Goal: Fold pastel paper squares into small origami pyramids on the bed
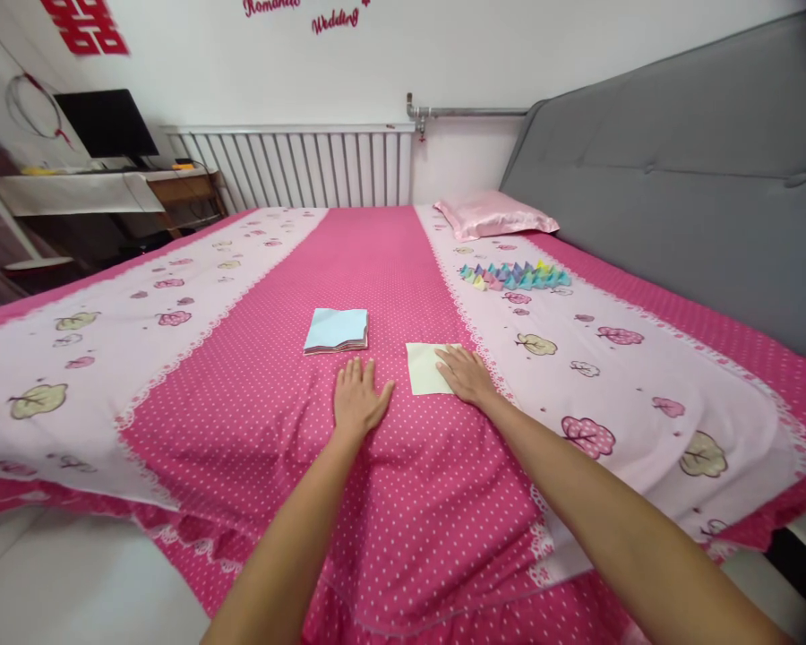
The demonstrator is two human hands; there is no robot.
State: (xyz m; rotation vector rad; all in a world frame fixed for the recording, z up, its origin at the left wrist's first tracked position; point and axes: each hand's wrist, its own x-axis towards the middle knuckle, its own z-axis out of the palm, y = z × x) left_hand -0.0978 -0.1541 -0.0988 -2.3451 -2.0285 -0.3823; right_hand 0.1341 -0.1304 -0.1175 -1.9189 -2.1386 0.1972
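Note:
A single pale yellow square of paper [427, 369] lies flat on the pink dotted bedspread [382, 260]. Resting on its right side is my right hand [467, 374], palm down with the fingers stretched out. My left hand [361, 397] lies flat on the bedspread, fingers spread, holding nothing. Just beyond its fingertips sits a stack of square papers [337, 331] with a light blue sheet on top. Farther off to the right, several small folded paper pieces [516, 276] in blue, teal, purple, pink and yellow stand grouped together.
A pink pillow [493, 215] lies at the far right, by the grey padded headboard [678, 134]. Along the back wall runs a white radiator [295, 168] with a pipe [476, 112]. At the far left, a desk [81, 193] holds a black monitor [107, 125].

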